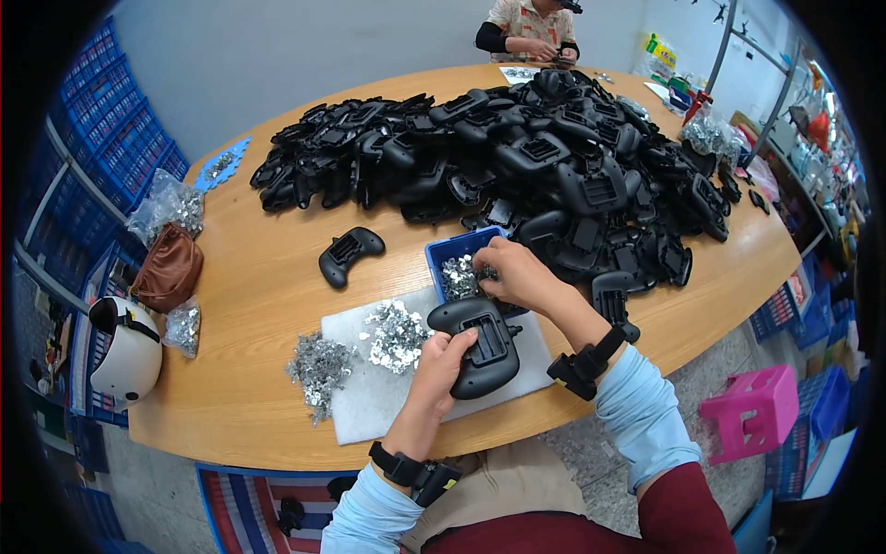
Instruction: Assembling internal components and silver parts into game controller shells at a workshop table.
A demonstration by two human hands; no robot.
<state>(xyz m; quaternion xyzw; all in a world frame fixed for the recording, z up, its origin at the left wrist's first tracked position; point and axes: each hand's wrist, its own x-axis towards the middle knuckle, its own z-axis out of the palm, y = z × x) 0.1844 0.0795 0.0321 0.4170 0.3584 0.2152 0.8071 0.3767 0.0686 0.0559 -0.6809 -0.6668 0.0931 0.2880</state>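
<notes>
My left hand (pixel 436 371) is closed round a black game controller (pixel 495 374), its thumb pressed by the open battery compartment that faces up. The controller is held above a white foam pad (pixel 369 414). My right hand (pixel 524 277) reaches into a blue plastic bin (pixel 432 266) of small shiny metal pieces (pixel 458 279). Its fingers are curled together, and their tips are partly hidden, so what they grip cannot be made out. On the pad lies a heap of flat silvery metal pieces (pixel 397 334). Beside it is a pile of thin metal parts (pixel 319 369), possibly springs.
A large heap of black controllers (pixel 535 152) covers the far table. One controller (pixel 351 255) lies apart, left of the bin. A brown pouch (pixel 169 268), bagged metal parts (pixel 183 328) and a white helmet (pixel 125 349) are at left. Another person (pixel 535 32) works across the table.
</notes>
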